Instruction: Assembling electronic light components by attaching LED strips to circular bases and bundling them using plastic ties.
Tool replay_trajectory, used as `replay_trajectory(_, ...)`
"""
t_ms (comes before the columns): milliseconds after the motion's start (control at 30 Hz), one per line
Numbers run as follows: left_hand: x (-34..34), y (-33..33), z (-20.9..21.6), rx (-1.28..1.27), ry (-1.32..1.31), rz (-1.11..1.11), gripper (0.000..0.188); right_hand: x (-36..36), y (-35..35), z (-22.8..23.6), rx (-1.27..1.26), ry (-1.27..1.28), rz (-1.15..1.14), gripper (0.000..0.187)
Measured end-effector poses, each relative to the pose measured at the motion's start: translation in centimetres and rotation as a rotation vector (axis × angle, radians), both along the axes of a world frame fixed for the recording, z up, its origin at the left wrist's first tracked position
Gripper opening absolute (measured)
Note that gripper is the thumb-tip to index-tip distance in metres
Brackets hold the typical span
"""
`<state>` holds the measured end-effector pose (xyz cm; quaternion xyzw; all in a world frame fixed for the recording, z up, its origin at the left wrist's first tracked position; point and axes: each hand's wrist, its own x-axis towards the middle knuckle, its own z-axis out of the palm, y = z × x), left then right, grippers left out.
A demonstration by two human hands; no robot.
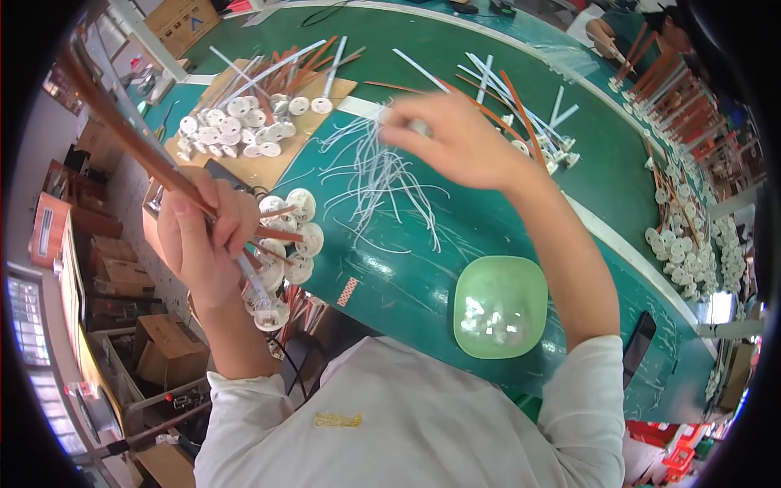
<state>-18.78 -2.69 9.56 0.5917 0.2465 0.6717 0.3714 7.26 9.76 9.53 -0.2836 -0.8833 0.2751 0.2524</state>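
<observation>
My left hand point(203, 232) is closed around a bundle of long brown and white strips point(130, 134). White round slotted discs point(303, 240) sit on the lower ends of the bundle, beside the table edge. My right hand point(460, 138) is over the table, bent at the wrist and blurred. Its thumb and fingers are curled together at the upper end of a loose heap of thin white ties point(386, 183). What lies between those fingertips is hidden.
A light green bowl point(500, 307) with shiny contents stands near me. More disc-ended strips lie on a cardboard sheet point(244, 122) and farther right point(529, 122). A dark phone-like slab point(639, 348) lies at right. A co-worker point(643, 41) sits across the table, beside many upright strips.
</observation>
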Motion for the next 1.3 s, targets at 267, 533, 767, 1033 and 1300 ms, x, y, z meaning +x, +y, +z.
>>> replay_trajectory(267, 1.1, -0.8, -0.8, -0.154, 0.054, 0.030, 0.038, 2.0, -0.7, -9.0, 0.160, -0.496, -0.203, 0.012)
replay_trajectory(533, 3.2, -1.2, -0.8, -0.225, 0.099, -0.002, 0.052, 6.2, -3.9, -2.6, -0.088, -0.064, -0.352, 0.009)
replay_trajectory(767, 9.8, -1.1, -1.3, -0.384, 0.023, -0.467, 0.070, 6.2, -8.8, 0.8, -0.023, 0.442, -0.452, 0.011)
replay_trajectory(1033, 13.1, -2.5, -4.2, -0.222, -0.163, -0.669, 0.060, 7.8, -11.1, 2.0, -0.046, 0.440, -0.393, 0.011)
replay_trajectory(1300, 13.8, -2.4, -2.0, -0.307, -0.072, -0.839, 0.073, 8.6, -11.9, 2.5, -0.059, 0.512, -0.204, 0.012)
